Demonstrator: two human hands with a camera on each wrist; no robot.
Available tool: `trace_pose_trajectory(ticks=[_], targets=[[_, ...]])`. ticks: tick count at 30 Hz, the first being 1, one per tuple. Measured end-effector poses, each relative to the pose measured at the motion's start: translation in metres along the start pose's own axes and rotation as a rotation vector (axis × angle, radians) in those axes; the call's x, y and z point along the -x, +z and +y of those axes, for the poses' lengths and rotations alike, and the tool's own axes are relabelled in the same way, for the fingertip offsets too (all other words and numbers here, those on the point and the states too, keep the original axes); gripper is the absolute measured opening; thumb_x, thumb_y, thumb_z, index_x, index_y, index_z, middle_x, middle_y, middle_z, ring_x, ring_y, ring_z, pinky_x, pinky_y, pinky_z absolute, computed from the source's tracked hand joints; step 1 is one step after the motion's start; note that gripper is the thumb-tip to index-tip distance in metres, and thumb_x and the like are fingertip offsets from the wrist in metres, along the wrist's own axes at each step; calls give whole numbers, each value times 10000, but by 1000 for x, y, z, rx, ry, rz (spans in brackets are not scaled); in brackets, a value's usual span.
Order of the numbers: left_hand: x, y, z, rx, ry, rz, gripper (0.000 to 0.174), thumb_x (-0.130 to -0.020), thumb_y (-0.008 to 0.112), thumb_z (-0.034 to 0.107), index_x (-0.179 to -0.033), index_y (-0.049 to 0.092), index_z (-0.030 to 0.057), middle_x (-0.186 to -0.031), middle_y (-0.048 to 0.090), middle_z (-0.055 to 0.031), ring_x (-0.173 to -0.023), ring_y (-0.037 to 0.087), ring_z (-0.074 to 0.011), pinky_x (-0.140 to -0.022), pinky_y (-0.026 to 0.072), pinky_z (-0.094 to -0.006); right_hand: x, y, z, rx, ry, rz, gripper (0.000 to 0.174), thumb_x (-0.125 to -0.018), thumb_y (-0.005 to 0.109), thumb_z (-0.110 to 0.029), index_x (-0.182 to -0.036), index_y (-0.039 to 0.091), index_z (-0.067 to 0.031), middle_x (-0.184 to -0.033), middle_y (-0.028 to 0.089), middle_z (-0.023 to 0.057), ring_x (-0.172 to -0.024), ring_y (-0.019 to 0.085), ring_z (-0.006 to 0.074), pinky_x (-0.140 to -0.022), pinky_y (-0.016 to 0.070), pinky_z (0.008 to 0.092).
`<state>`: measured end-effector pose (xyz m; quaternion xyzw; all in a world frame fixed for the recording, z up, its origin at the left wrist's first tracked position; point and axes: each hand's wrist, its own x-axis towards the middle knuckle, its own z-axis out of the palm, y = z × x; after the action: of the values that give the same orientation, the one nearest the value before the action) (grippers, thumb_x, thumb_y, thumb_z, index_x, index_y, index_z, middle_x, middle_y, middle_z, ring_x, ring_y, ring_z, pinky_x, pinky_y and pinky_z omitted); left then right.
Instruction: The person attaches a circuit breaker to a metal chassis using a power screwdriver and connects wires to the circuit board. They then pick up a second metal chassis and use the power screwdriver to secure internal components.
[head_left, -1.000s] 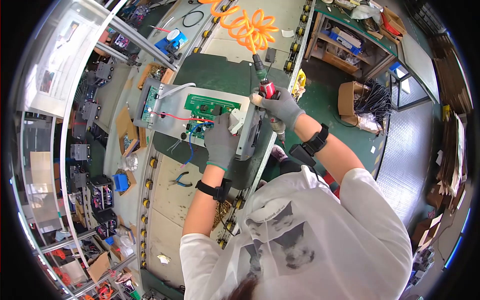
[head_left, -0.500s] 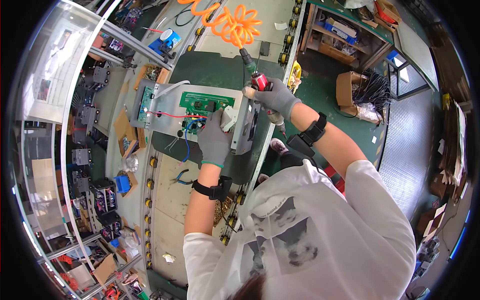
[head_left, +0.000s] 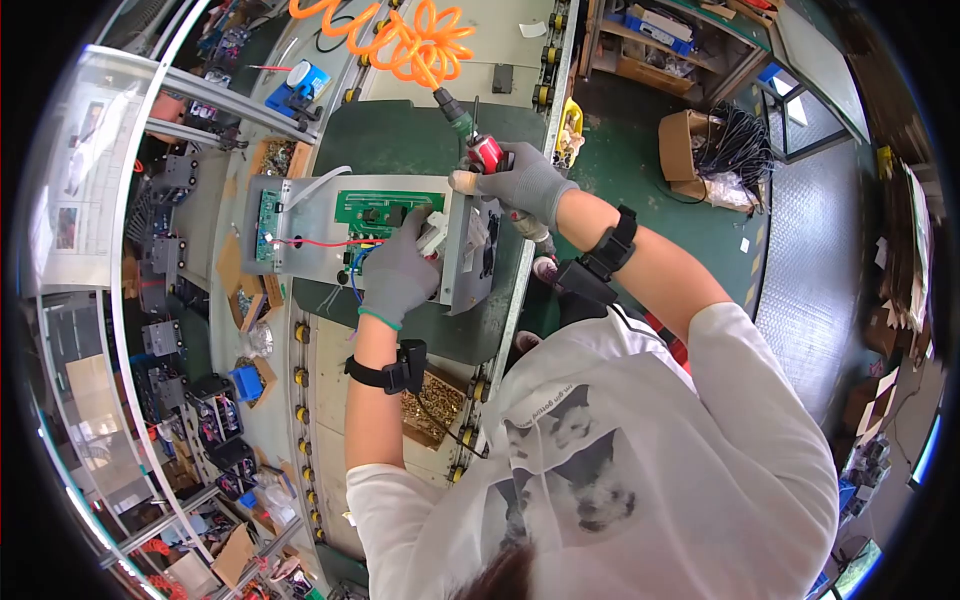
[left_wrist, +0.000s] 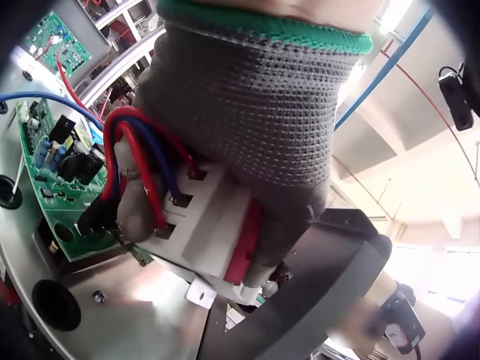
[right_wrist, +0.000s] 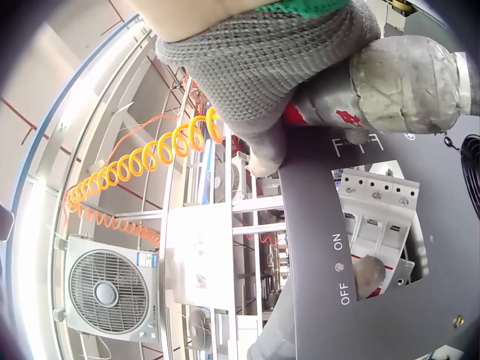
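Note:
My gloved left hand (head_left: pixel 398 270) grips a white three-pole breaker (left_wrist: pixel 206 225) with red and blue wires entering its terminals. It holds the breaker behind the upright grey end panel (head_left: pixel 457 245) of a metal chassis (head_left: pixel 315 262). Through the panel's rectangular cutout, the right wrist view shows the breaker face and a fingertip; ON and OFF are printed beside it. My gloved right hand (head_left: pixel 530 185) holds a red air screwdriver (head_left: pixel 485 153) on the panel's outer side, its taped front end pointing toward my body. A green circuit board (head_left: pixel 375 207) is in the chassis next to my left hand.
An orange coiled hose (head_left: pixel 425 45) runs to the screwdriver. The chassis sits on a dark green board (head_left: pixel 385 130) over a roller conveyor. A box of small brass-coloured parts (head_left: pixel 432 408) lies near my left forearm. Shelving frames line the left side.
The head view has shifted, so the bench and chassis sit further left. My left forearm now covers the pliers seen earlier. Both hands keep their holds.

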<state>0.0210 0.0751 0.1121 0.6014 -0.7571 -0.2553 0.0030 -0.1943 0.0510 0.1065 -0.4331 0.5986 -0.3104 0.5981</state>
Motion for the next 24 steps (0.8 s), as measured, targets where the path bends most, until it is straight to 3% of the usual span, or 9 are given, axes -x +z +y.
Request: trace_pose_trajectory(ticks=[3, 6, 8, 12, 14, 22, 24], targets=[[2, -4, -2, -95, 140, 86, 687, -685, 709, 190, -1326, 468, 248, -1266, 548, -155, -975, 628, -326, -781, 520, -392, 4, 0, -4, -24, 12, -13, 475, -722, 796, -418, -976, 604, -66, -688, 546, -12, -562, 492, 75, -521, 429, 261], [12, -2, 8, -171, 127, 233, 730, -665, 713, 158, -1335, 457, 296, -1277, 548, -134, -946, 641, -324, -743, 533, -367, -7, 1, 10, -26, -45, 15, 494, -710, 802, -427, -990, 617, -65, -737, 570, 4, -631, 516, 86, -581, 448, 276], [16, -1, 13, -236, 121, 255, 751, -650, 713, 116, -1336, 460, 287, -1200, 589, -85, -858, 651, -316, -674, 531, -367, -23, 3, 28, -5, -81, -9, 629, -627, 811, -531, -1019, 646, -67, -902, 637, 81, -827, 595, 164, -809, 469, 298], [19, 16, 2, -494, 247, 332, 741, -659, 712, 99, -1338, 459, 255, -1048, 611, -61, -715, 626, -297, -591, 489, -378, -12, -2, 12, 18, -27, -49, 655, -612, 810, -549, -1003, 643, -51, -921, 637, 91, -853, 606, 181, -813, 470, 311], [18, 16, 7, -199, 268, 434, 722, -672, 715, 116, -1336, 464, 246, -1043, 606, -74, -719, 625, -297, -598, 487, -369, -16, 1, 19, -12, -54, -26, 646, -612, 811, -545, -994, 642, -52, -900, 634, 86, -829, 601, 176, -796, 473, 310], [16, 23, 3, -189, 205, 403, 687, -686, 733, 195, -1324, 480, 235, -1058, 596, -82, -758, 631, -299, -607, 489, -382, -19, 5, 24, -60, -78, 1, 635, -597, 822, -533, -963, 636, -49, -843, 627, 70, -762, 588, 164, -753, 479, 306], [16, 28, -3, -194, 203, 402, 697, -679, 742, 216, -1324, 479, 231, -1060, 596, -82, -765, 634, -300, -609, 493, -385, -16, 4, 21, -73, -50, -21, 501, -682, 832, -393, -1004, 634, -63, -844, 604, 8, -748, 527, 82, -732, 456, 260]])
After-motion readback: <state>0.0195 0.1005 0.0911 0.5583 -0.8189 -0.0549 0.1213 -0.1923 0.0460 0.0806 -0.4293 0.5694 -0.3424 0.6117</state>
